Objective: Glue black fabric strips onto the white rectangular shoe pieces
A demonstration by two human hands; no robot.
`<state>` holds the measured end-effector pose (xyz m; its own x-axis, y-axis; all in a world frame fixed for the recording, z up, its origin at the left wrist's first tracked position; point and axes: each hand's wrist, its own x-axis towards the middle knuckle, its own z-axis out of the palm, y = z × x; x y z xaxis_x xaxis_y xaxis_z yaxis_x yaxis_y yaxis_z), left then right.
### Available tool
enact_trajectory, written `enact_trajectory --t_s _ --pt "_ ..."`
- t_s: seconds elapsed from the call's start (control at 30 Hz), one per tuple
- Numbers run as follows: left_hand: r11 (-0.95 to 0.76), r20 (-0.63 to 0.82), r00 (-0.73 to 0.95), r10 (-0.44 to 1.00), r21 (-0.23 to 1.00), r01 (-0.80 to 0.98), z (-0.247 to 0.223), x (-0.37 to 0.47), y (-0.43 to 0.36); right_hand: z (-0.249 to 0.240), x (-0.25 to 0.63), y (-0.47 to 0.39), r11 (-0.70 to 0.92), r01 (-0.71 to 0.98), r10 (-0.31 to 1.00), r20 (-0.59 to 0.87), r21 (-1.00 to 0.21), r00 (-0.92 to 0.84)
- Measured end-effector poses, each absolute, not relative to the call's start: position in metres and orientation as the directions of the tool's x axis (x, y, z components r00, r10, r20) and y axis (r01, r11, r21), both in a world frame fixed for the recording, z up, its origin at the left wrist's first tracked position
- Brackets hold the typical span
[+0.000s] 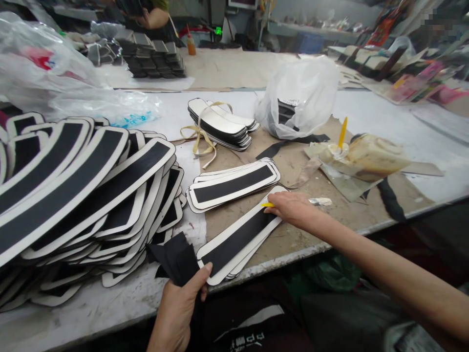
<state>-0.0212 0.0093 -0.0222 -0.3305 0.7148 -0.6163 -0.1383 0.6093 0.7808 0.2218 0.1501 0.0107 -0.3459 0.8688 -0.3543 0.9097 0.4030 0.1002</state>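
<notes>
My left hand (pixel 179 308) is closed around a bunch of black strips (pixel 176 256), its thumb tip at the near corner of a curved white panel (pixel 238 234) with a black band along its middle. More panels lie under that one. My right hand (pixel 293 208) is closed on a brush (pixel 323 201) at the panel's far end. The brush's yellow handle end pokes out to the left and its pale bristles to the right. Just behind is a small stack of similar panels (pixel 234 183).
A large heap of banded panels (pixel 84 186) covers the left side. Further back are a ribbon-tied bundle (pixel 220 122) and a plastic bag (pixel 298 98) with dark pieces. A glue-smeared container (pixel 377 154) with a yellow stick stands right. Another person's arm (pixel 156 17) shows at the back.
</notes>
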Motion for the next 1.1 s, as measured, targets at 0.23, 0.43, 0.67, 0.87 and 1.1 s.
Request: enact_trajectory --t_s 0.23,0.43,0.67,0.87,1.1 --pt "0.596 -0.62 -0.311 0.72 0.782 -0.181 -0.026 -0.022 0.006 0.008 0.224 0.155 0.412 0.905 0.859 -0.375 0.101 -0.349" --pt "0.58 -0.599 -0.287 0.748 0.799 -0.159 -0.027 -0.022 0.004 0.012 0.221 0.153 0.411 0.904 0.874 -0.332 0.12 -0.354" --pt "0.551 -0.594 -0.319 0.738 0.804 -0.222 -0.027 -0.021 0.004 0.032 0.239 0.134 0.234 0.946 0.972 -0.091 0.224 -0.219" --pt "0.53 -0.617 -0.31 0.723 0.784 -0.323 -0.022 -0.023 0.001 0.03 0.264 0.125 0.148 0.989 0.988 -0.032 -0.021 -0.149" --pt "0.472 -0.594 -0.28 0.754 0.787 -0.398 -0.013 -0.028 -0.005 0.027 0.257 0.116 -0.161 0.73 0.944 -0.32 -0.664 -0.082"
